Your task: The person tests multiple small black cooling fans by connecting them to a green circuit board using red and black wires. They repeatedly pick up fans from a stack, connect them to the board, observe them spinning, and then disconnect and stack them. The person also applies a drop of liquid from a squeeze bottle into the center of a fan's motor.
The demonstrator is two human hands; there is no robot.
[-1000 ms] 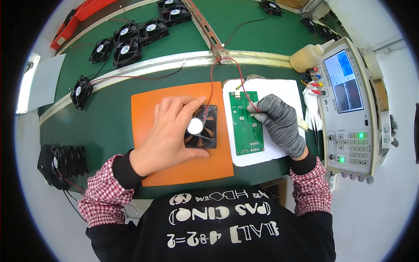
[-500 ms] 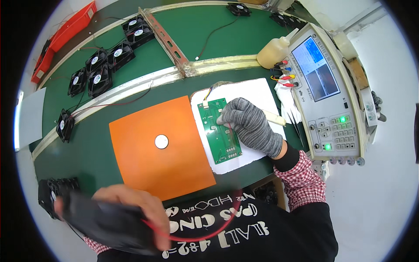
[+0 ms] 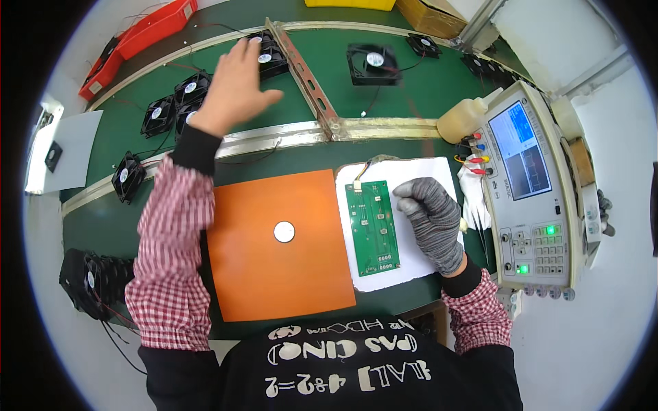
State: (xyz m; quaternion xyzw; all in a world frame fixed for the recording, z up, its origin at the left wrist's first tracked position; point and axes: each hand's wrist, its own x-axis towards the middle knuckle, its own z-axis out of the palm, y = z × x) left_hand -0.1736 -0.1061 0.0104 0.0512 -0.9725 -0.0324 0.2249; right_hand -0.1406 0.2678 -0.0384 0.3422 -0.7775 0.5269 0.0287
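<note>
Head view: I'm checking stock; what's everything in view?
Cooling fans: many, black, far bench, left
Circuit board: one, green, on sheet
Sheet: one, white, under board
Mat: one, orange, centre
Disc: one, white, on mat
Tester: one, grey, right
Bottle: one, yellowish, beside tester
Tweezers: one, dark, beside tester
Red bins: two, far left
Yellow bin: one, far edge
Box: one, brown, far edge
Bar: one, brown, far bench
Left hand: one, bare, over far fans
Right hand: one, grey-gloved, beside board

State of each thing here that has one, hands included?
Tester screen: lit
Two tester buttons: glowing green
Circuit-board connector: wires plugged in
White disc: lying on orange mat
Square cooling fan: motion-blurred, resting or airborne unclear
Left hand: open, thumb apart
Right hand: gloved, fingers curled
</note>
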